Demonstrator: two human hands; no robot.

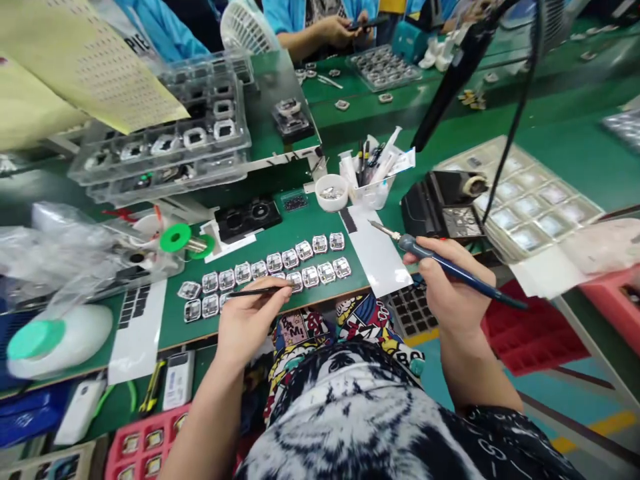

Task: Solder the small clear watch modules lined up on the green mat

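Observation:
My left hand [247,327] is closed on dark tweezers [250,292], whose tips point left over the lower of two rows of small white-framed square modules [310,275]. The tweezers and fingers hide a few modules in that row. In my right hand [453,287] is a blue soldering iron [413,245], gripped like a pen. Its metal tip points up and left, above a white paper strip [377,260] on the green bench. Just beyond the iron stands a black soldering stand [423,203]. I cannot tell whether the tweezers touch a module.
A white bowl [331,192] and a tub of pens and syringes [373,193] stand behind the paper. A solder reel [176,238] and a white bottle [75,340] are left. Stacked clear trays [165,157] and a compartment tray [540,200] flank the bench. A co-worker's hands [345,30] appear opposite.

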